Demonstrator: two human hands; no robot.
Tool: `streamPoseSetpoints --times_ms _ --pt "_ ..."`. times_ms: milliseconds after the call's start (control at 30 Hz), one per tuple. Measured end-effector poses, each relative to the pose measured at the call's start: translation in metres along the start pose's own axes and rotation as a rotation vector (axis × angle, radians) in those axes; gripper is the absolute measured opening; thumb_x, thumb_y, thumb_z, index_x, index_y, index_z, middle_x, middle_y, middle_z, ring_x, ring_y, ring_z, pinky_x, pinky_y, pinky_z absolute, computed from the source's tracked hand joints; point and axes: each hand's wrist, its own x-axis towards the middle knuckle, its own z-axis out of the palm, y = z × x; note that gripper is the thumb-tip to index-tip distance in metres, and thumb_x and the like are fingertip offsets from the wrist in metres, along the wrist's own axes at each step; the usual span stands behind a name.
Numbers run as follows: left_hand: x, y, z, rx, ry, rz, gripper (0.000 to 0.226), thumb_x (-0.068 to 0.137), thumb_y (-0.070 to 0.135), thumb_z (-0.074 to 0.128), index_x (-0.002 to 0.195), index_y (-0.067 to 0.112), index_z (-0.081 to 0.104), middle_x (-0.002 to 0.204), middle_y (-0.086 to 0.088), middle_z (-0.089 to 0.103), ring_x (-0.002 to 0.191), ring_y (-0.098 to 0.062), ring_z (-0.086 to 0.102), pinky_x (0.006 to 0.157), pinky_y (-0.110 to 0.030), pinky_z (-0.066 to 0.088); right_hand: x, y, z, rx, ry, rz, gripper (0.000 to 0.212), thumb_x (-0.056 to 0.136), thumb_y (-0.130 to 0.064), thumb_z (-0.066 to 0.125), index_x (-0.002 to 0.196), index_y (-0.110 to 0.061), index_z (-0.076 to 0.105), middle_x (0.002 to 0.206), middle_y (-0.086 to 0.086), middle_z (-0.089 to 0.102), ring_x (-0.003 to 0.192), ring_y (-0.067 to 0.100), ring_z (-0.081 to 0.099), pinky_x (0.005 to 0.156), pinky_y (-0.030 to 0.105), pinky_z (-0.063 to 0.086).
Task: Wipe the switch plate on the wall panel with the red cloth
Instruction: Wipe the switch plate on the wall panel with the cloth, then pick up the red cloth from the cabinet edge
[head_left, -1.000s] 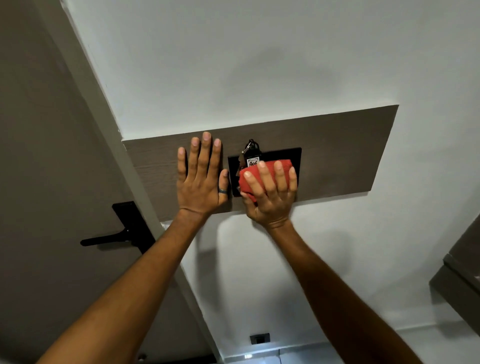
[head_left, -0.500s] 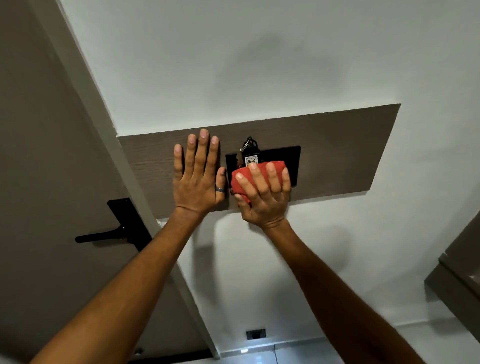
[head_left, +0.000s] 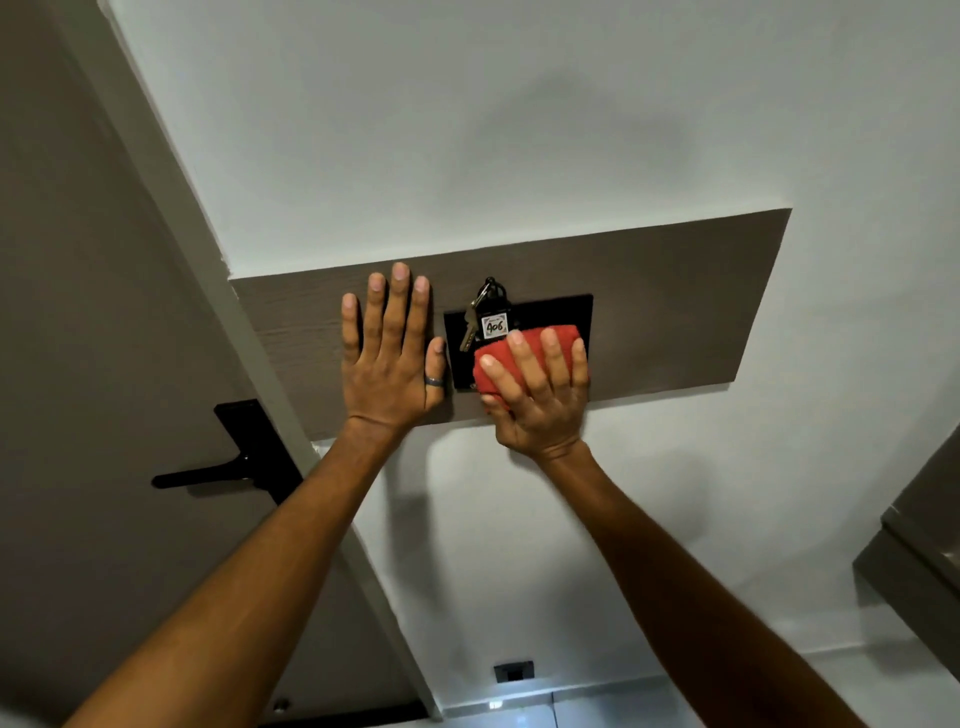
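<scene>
At centre frame, the right hand (head_left: 535, 397) presses the folded red cloth (head_left: 524, 353) against the lower part of the black switch plate (head_left: 550, 312) on the brown wall panel (head_left: 675, 306), fingers curled over it. Left hand (head_left: 389, 364) lies flat, fingers spread, on the panel just left of the plate. Keys (head_left: 485, 317) with a tag hang at the plate's top.

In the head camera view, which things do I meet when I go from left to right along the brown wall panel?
door handle → left hand → keys with tag → red cloth under the right hand → bare end of the wall panel
</scene>
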Motion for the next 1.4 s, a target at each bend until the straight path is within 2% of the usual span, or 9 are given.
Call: streamPoseSetpoints --times_ms 167,533,700,900,1033,1133,1233,1300,1400 --pt "0.004 0.001 0.002 0.003 0.025 0.017 0.064 0.102 0.033 0.037 0.159 0.007 0.021 0.169 -0.007 0.006 0.157 -0.025 0.003 0.128 -0.049 0.007 0.03 0.016 -0.007 -0.026 0.07 0.307 0.042 0.105 -0.04 0.042 0.139 -0.024 0.062 0.147 0.01 0.059 0.15 0.036 0.042 0.128 0.055 0.024" --pt "0.004 0.006 -0.005 -0.018 -0.091 -0.049 0.061 0.104 0.03 0.033 0.159 0.007 0.02 0.162 -0.019 0.028 0.157 -0.025 -0.001 0.128 -0.048 0.005 0.036 0.052 -0.018 -0.02 -0.095 -0.071 0.042 0.099 -0.034 0.064 0.14 -0.023 0.065 0.145 0.007 0.063 0.141 0.039 0.05 0.117 0.064 0.039" --pt "-0.01 0.045 -0.038 -0.181 -0.231 -0.306 0.06 0.107 0.03 0.03 0.161 0.008 0.014 0.168 -0.017 0.012 0.157 -0.026 -0.002 0.129 -0.05 0.007 0.007 0.085 -0.062 -0.107 -0.198 -0.136 0.059 0.085 -0.013 0.081 0.141 -0.023 0.065 0.147 0.003 0.062 0.138 0.031 0.057 0.111 0.049 0.047" --pt "-0.056 0.155 -0.058 -0.38 -0.366 -0.153 0.066 0.105 0.033 0.038 0.161 0.008 0.015 0.169 -0.016 0.01 0.157 -0.031 0.005 0.129 -0.048 0.006 -0.051 0.111 -0.151 0.26 -0.403 0.653 0.041 0.105 -0.018 0.059 0.146 -0.013 0.057 0.15 0.001 0.057 0.143 0.019 0.05 0.118 0.032 0.04" --pt "-0.065 0.248 -0.049 -0.535 -0.602 -0.016 0.065 0.105 0.035 0.036 0.161 0.007 0.019 0.169 -0.013 0.014 0.157 -0.03 0.007 0.128 -0.051 0.011 -0.075 0.127 -0.199 0.828 -0.031 1.762 0.034 0.107 -0.032 0.057 0.14 -0.024 0.061 0.132 -0.007 0.07 0.12 0.013 0.069 0.092 0.032 0.06" --pt "-0.067 0.331 -0.038 -0.632 -0.823 0.053 0.065 0.105 0.04 0.029 0.16 0.007 0.021 0.169 -0.012 0.015 0.158 -0.028 0.006 0.128 -0.051 0.013 -0.116 0.177 -0.256 1.047 0.134 2.214 0.029 0.11 -0.035 0.048 0.118 -0.019 0.071 0.1 0.002 0.079 0.087 0.019 0.077 0.072 0.034 0.064" --pt "-0.069 0.403 -0.026 -0.669 -0.994 0.096 0.068 0.105 0.046 0.022 0.161 0.008 0.019 0.169 -0.011 0.013 0.158 -0.028 0.004 0.128 -0.05 0.012 -0.146 0.242 -0.319 0.952 0.088 2.287 0.037 0.109 -0.037 0.046 0.097 -0.02 0.076 0.083 0.001 0.077 0.076 0.019 0.073 0.069 0.034 0.059" --pt "-0.068 0.453 -0.016 -0.686 -1.077 0.106 0.071 0.104 0.05 0.016 0.161 0.009 0.016 0.169 -0.01 0.01 0.158 -0.027 0.001 0.129 -0.048 0.008 -0.162 0.297 -0.355 0.855 0.129 2.214 0.026 0.11 -0.023 0.048 0.109 -0.011 0.07 0.093 0.006 0.074 0.086 0.021 0.07 0.08 0.035 0.059" --pt "-0.066 0.517 -0.007 -0.689 -1.172 0.115 0.071 0.104 0.052 0.014 0.162 0.011 0.009 0.17 -0.009 0.005 0.158 -0.027 -0.004 0.13 -0.044 0.001 -0.176 0.377 -0.403 0.437 -0.28 1.868 0.028 0.11 -0.023 0.053 0.129 -0.006 0.063 0.113 0.009 0.074 0.104 0.014 0.072 0.09 0.036 0.058"
